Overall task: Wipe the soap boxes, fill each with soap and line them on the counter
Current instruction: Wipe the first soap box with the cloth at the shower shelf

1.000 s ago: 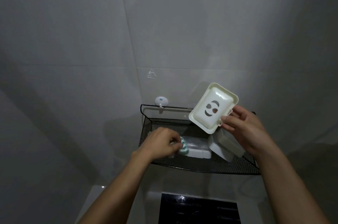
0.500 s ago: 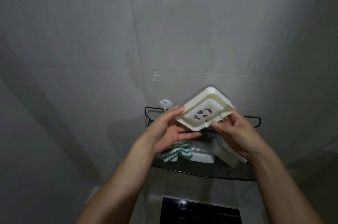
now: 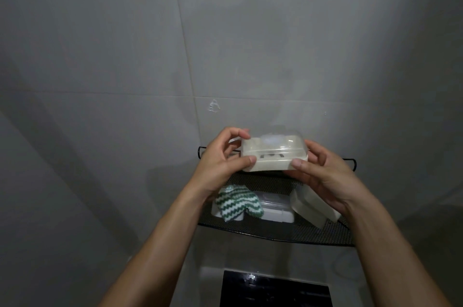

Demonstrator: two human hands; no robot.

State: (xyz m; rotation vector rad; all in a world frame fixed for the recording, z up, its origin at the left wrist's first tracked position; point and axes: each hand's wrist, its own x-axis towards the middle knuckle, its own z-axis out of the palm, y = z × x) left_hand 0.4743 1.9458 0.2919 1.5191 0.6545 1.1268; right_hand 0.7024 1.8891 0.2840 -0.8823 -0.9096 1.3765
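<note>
Against the grey tiled wall, above the mesh shelf (image 3: 275, 232), the soap box (image 3: 273, 156) now sits level between left hand (image 3: 220, 164) and right hand (image 3: 323, 176), fingers curled round both ends, the cloth (image 3: 238, 202) dropped, wiping apparently paused.

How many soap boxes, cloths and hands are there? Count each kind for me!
Soap boxes: 3 – one held up, one lying in the black basket, one leaning at the basket's right
Cloths: 1 – green-and-white zigzag cloth
Hands: 2 – left hand, right hand
Total: 6
</note>
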